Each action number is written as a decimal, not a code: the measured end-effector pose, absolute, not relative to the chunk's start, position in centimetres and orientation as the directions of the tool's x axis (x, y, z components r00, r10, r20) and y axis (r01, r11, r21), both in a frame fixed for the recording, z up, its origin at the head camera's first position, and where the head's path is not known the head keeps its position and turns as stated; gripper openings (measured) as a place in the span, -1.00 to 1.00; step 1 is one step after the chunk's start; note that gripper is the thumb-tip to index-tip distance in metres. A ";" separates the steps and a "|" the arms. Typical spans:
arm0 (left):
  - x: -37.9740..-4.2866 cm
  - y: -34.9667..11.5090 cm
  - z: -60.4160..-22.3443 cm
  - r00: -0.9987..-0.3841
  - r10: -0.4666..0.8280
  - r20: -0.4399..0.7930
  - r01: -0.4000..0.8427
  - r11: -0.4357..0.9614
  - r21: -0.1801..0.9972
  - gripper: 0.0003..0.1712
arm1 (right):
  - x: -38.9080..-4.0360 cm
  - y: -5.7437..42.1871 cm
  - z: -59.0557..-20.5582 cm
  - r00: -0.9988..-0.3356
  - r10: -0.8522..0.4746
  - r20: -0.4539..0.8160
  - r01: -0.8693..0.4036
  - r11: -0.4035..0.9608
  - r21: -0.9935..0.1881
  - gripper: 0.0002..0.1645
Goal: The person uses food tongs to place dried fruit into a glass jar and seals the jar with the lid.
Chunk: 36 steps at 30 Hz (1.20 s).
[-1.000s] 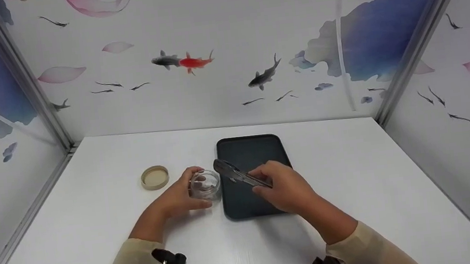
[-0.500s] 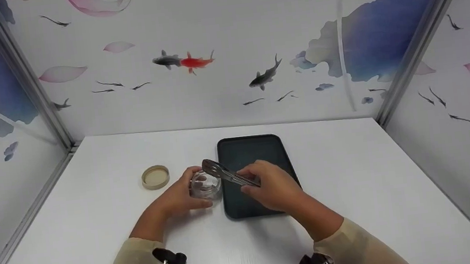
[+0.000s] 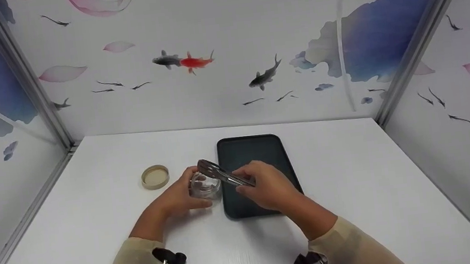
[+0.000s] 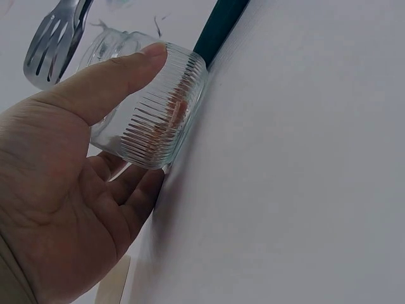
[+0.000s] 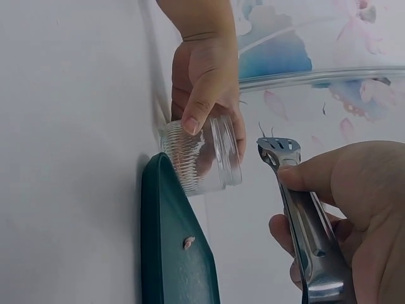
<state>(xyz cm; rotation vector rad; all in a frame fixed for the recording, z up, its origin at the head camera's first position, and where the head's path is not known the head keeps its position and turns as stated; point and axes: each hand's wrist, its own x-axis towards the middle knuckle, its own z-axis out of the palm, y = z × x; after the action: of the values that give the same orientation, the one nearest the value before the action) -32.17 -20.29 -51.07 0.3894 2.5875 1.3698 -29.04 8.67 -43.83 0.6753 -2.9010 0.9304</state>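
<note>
My left hand (image 3: 177, 197) grips a clear ribbed glass jar (image 3: 207, 191) standing upright beside the tray's left edge. Small reddish-brown pieces (image 4: 177, 114) show through the jar's lower wall in the left wrist view. With thumb and fingers my right hand (image 3: 268, 186) holds metal tongs (image 3: 223, 174), their slotted heads above the jar's mouth, angled to the left. In the right wrist view the slotted tips (image 5: 280, 147) look pressed together or nearly so. A small pinkish piece (image 5: 188, 242) lies on the dark green tray (image 3: 243, 206).
A round beige lid (image 3: 155, 177) lies on the white table (image 3: 104, 186), left of the jar. Printed panels (image 3: 222, 93) with fish and petals rise behind the table and at both sides. Each sleeve carries a small black camera mount (image 3: 170, 259).
My right hand has shifted left with the tongs, bringing their heads from the tray's left edge to above the jar. The left hand and the jar have stayed put.
</note>
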 end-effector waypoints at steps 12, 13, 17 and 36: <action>-32.2 -20.2 -51.0 -0.952 0.305 -0.041 0.143 0.558 0.817 0.16 | -28.9 8.6 -44.2 -0.921 -0.377 0.099 -0.365 0.743 -0.562 -0.24; -32.2 -20.2 -50.9 -0.951 0.307 -0.042 0.144 0.561 0.815 0.16 | -28.9 8.6 -44.2 -0.921 -0.376 0.097 -0.363 0.744 -0.561 -0.22; -32.1 -20.2 -50.9 -0.953 0.301 -0.046 0.140 0.569 0.810 0.17 | -29.0 8.7 -44.3 -0.923 -0.372 0.104 -0.363 0.745 -0.559 -0.17; -32.3 -20.4 -51.2 -0.950 0.311 -0.039 0.145 0.544 0.827 0.16 | -29.0 11.8 -44.7 -0.960 -0.260 0.100 -0.268 0.763 -0.588 -0.21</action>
<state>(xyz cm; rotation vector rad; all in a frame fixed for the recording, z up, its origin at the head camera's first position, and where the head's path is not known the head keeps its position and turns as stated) -32.26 -20.39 -51.20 0.3875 2.5976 1.3656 -28.97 11.80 -44.74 0.4401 -2.9377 0.9821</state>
